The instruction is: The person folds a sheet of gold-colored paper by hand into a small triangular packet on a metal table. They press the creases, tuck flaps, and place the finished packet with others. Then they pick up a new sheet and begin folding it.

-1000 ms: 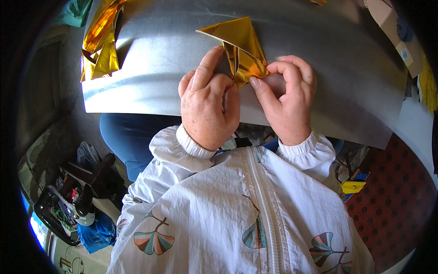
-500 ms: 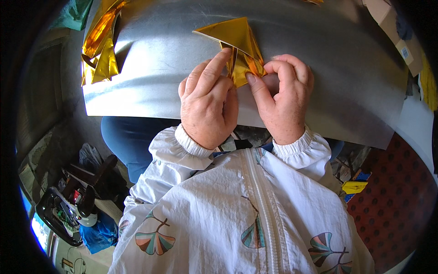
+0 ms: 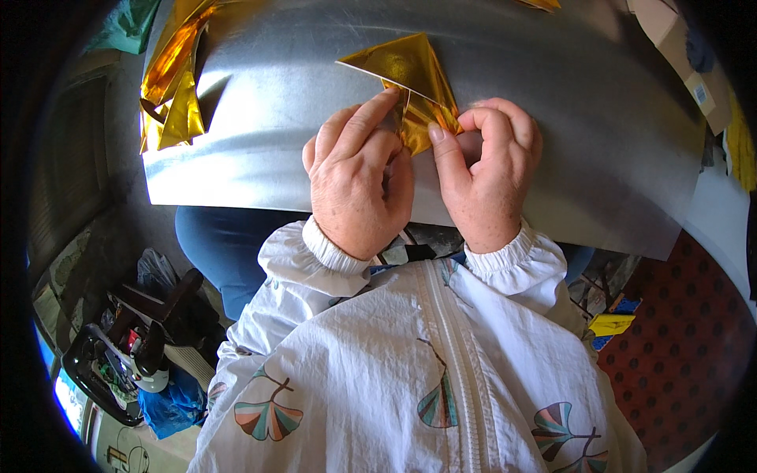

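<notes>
A sheet of shiny gold foil paper (image 3: pixel 399 63), folded into a pointed shape with a triangular flap on top, lies on the grey metal sheet in front of me. My left hand (image 3: pixel 356 168) is at its left edge, the index fingertip pressed on the fold below the flap. The other left fingers are curled, and the thumb tip is partly hidden. At the lower right corner, my right hand (image 3: pixel 495 162) pinches the paper between thumb and index finger. The paper's underside is hidden.
More folded gold foil paper (image 3: pixel 178 110) rests at the left of the metal tabletop (image 3: pixel 583 158). Another gold piece (image 3: pixel 544 3) shows at the far edge. Cardboard (image 3: pixel 658 24) stands at the far right. A dark chair (image 3: pixel 150 315) holding bags is at lower left.
The gold paper's lower left part has shifted slightly under my left fingertip, and its folded edge lies flatter. Both hands stay nearly in place on it.
</notes>
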The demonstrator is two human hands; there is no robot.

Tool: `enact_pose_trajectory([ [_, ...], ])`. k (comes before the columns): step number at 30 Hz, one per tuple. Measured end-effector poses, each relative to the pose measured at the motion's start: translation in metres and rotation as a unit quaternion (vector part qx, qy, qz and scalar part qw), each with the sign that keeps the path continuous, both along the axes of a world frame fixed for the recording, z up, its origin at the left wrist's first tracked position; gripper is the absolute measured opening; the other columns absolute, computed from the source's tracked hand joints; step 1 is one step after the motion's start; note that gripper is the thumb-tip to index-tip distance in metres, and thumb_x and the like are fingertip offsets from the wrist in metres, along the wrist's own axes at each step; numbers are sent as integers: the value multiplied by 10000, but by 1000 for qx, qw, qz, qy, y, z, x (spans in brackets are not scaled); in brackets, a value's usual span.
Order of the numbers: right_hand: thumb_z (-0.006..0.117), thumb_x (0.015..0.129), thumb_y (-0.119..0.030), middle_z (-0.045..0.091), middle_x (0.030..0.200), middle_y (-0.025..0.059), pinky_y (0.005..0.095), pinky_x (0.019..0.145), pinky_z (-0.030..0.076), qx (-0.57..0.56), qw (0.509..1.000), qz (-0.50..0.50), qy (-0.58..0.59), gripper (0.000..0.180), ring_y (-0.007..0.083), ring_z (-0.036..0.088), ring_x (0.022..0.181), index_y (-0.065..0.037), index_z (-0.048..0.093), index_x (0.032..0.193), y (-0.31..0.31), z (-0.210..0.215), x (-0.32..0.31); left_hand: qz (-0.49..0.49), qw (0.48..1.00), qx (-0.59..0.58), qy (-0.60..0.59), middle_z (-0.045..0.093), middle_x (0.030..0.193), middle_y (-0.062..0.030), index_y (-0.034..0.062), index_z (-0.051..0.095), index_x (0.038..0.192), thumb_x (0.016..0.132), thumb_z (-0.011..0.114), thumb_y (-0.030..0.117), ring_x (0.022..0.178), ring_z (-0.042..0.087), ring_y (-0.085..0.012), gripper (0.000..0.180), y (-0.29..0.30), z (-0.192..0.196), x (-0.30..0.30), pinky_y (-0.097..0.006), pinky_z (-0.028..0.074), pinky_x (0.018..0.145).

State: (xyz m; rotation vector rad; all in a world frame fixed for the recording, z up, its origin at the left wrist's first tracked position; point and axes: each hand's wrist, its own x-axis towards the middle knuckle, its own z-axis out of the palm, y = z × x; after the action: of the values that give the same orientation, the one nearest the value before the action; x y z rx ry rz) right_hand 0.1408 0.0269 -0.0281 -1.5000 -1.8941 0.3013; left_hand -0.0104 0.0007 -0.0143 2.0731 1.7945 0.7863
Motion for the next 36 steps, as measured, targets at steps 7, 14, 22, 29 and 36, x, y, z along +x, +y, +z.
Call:
enact_pose_trajectory([
  [7, 716, 782, -186, 595, 890, 72, 443, 878, 360, 1, 1000, -10, 20, 195, 259, 554, 898, -86, 549, 761, 4, 2, -2, -3, 1000, 17, 11, 597, 1281, -64, 42, 650, 832, 747, 654, 41, 1114, 552, -265, 84, -1, -1, 0, -382, 388, 913],
  [14, 693, 794, -172, 604, 832, 78, 444, 890, 354, -15, 1000, -20, 10, 178, 260, 550, 918, -81, 560, 721, 8, 4, -5, -3, 1000, 12, 14, 603, 1277, -63, 45, 662, 835, 738, 667, 43, 1092, 568, -252, 97, -1, -1, -1, -373, 403, 872],
  [22, 677, 807, -163, 606, 817, 66, 446, 884, 353, -3, 999, -32, 4, 163, 254, 548, 915, -79, 563, 726, 9, 2, -6, 18, 1000, 0, 6, 621, 1250, -67, 51, 658, 793, 699, 674, 67, 1070, 579, -250, 96, 0, 2, 2, -369, 405, 863],
  [29, 677, 812, -156, 601, 892, 89, 445, 873, 359, -2, 1000, -26, 6, 152, 273, 547, 901, -76, 566, 746, 8, 2, -5, 12, 1000, 6, 10, 621, 1251, -66, 55, 657, 789, 687, 687, 74, 1076, 579, -246, 108, 1, 3, 2, -366, 401, 875],
  [36, 676, 821, -161, 583, 925, 105, 481, 867, 424, 28, 998, 6, -50, 147, 314, 555, 911, -65, 618, 917, 6, 8, -3, 10, 1000, -12, 7, 624, 1252, -97, 43, 651, 797, 714, 680, 44, 1079, 576, -281, 88, 1, 7, 2, -388, 411, 910],
])
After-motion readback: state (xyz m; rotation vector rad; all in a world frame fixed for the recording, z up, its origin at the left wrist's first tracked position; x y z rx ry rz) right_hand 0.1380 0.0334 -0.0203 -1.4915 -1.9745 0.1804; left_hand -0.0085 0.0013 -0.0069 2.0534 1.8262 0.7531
